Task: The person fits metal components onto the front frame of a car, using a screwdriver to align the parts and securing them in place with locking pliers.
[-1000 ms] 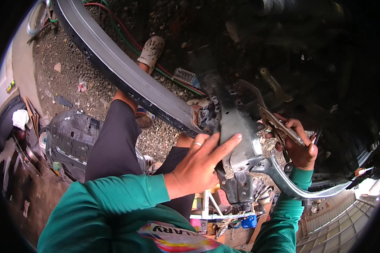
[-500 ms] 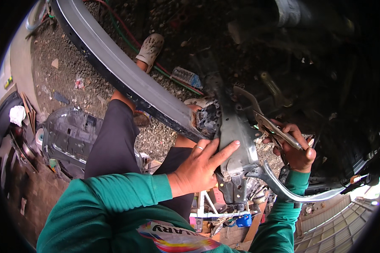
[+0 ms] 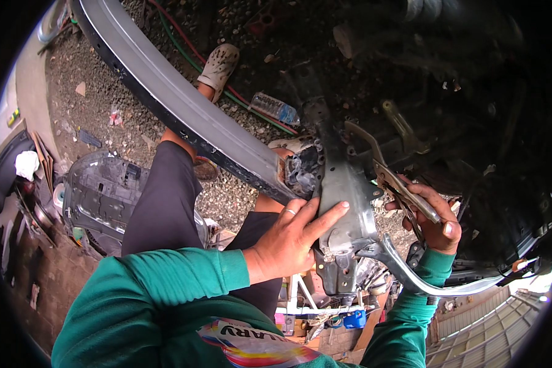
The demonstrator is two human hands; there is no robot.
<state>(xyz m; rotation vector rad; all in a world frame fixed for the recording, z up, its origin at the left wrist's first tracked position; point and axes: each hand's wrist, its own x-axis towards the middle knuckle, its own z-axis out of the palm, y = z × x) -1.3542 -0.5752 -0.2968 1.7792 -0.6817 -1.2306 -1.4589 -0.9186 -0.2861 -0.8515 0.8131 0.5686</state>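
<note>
My left hand point(image 3: 288, 239), with a ring on one finger, grips a grey metal body panel point(image 3: 343, 190) where it meets a long curved grey bumper beam point(image 3: 184, 104). Its index finger stretches flat over the panel, the other fingers bend over the joint, and the thumb is hidden. On the panel's right side my right hand point(image 3: 438, 221) is closed around the handles of long-jawed locking pliers point(image 3: 405, 191). Their curved upper jaw reaches up beside the panel; whether it touches the metal is too dark to tell. Crumpled, torn metal point(image 3: 302, 172) shows at the beam's end.
A dark vehicle front point(image 3: 490, 184) fills the right side. Red and green hoses point(image 3: 184, 43) cross the gravel near a plastic bottle point(image 3: 275, 108). A black plastic panel point(image 3: 104, 196) lies left of my legs. A curved metal strip point(image 3: 411, 276) runs below my right hand.
My right hand and the locking pliers have shifted slightly right and down. My left hand keeps its place on the panel.
</note>
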